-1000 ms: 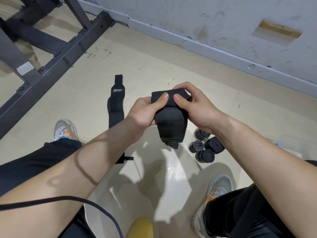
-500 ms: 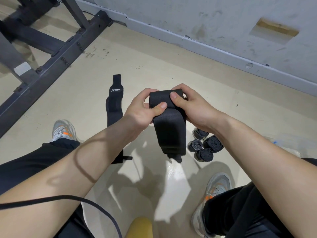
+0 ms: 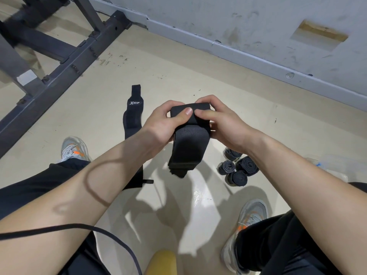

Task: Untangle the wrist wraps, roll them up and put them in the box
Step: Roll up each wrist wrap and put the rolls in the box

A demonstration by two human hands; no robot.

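Now wrist wrap (image 3: 189, 143) between both hands' fingers (image 3: 206, 116)

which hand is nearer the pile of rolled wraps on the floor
Right. The right hand is just above and left of the rolled wraps; the left hand is farther left, across the held wrap.

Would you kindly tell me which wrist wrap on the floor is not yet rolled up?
The Xtep-branded wrap lying flat beside the left forearm; the others are tight rolls clustered under the right forearm.
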